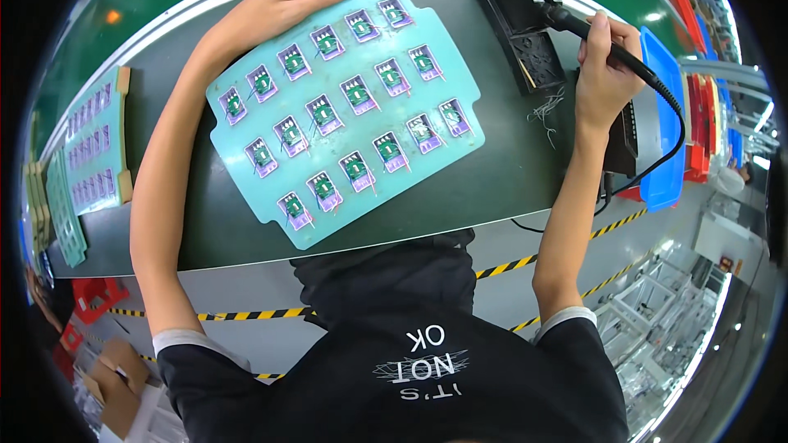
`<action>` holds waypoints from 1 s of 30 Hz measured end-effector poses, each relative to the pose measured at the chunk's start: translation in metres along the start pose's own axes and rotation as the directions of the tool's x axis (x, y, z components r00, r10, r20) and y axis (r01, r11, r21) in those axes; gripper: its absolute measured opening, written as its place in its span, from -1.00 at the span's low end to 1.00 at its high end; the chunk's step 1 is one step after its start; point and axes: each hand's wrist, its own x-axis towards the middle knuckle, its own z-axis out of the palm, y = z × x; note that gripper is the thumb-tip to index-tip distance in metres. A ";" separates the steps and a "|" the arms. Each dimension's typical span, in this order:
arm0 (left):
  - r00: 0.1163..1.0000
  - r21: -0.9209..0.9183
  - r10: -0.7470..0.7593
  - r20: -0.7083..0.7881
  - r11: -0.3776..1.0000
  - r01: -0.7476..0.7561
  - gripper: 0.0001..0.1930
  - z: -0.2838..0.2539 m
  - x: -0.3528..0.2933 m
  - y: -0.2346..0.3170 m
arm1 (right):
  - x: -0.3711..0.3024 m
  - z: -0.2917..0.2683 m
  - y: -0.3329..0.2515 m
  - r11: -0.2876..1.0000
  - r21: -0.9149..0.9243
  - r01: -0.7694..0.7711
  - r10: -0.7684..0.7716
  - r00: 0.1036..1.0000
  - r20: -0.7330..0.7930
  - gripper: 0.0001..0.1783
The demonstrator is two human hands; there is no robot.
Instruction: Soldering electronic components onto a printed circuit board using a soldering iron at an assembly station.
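Observation:
A flat teal tray (460,74) lies at an angle on the dark bench, holding rows of small purple housings with green circuit boards (357,171) and thin wires. Along its far edge, my left hand (275,4) is closed, thumb over the top face and fingers at the rim. My right hand (609,66) is wrapped round the black handle of a soldering iron (574,27). The iron points left into a black holder box (517,29), so its tip is hidden. A tangle of thin pale strands (547,111) lies just below that box.
More teal trays with purple housings (90,139) stand at the bench's left end. On the right are a blue plastic bin (669,115) and a black boxy unit (621,143). The iron's black cable (680,127) loops beside them. The bench's near edge runs before my lap.

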 end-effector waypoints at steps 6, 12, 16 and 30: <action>0.996 0.031 -0.077 0.034 0.997 0.076 -0.65 -0.007 0.002 0.027 | -0.002 0.002 0.002 0.999 0.037 -0.031 0.029 0.999 0.033 -0.81; 0.994 0.007 -0.113 0.012 0.994 0.113 -0.66 -0.010 -0.002 0.031 | -0.003 0.006 -0.001 0.995 0.064 -0.076 0.075 0.997 0.020 -0.82; 0.978 -0.465 0.208 0.000 0.866 -0.184 -0.65 -0.008 0.016 -0.016 | -0.009 -0.002 0.001 0.967 -0.006 -0.254 0.253 0.961 0.116 -0.77; 0.583 -0.240 -0.602 -0.545 0.779 0.580 -0.57 0.010 -0.172 0.099 | -0.088 -0.032 -0.080 0.784 -0.215 -0.582 0.603 0.632 0.488 -0.87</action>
